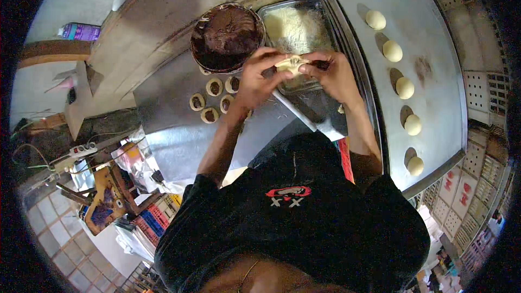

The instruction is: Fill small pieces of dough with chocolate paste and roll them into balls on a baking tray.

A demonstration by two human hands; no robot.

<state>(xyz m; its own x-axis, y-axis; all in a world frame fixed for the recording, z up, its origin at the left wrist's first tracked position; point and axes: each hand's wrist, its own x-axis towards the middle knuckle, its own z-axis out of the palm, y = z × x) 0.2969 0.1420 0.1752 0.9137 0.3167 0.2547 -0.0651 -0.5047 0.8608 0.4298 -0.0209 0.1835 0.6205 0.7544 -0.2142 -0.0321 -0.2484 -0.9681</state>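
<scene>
My left hand [260, 76] and my right hand [328, 76] pinch a pale piece of dough [289, 63] between their fingertips, its edge gathered into folds. Beneath them is a floury metal tray [290, 24]. A round container of dark brown paste [228, 32] stands just left of the tray. Several flat dough rounds topped with dark paste [213, 87] lie on the steel worktop [168, 130] to the left, some partly hidden by my left arm. A long, pale, straight-edged tool [296, 111] lies below my hands.
A large baking sheet [423, 32] on the right holds a column of several smooth dough balls [392, 50]. At the left are a purple package [80, 31], a power strip [81, 152] with cables, and stacked coloured crates [154, 217]. Tiers of perforated crates [477, 92] stand along the far right.
</scene>
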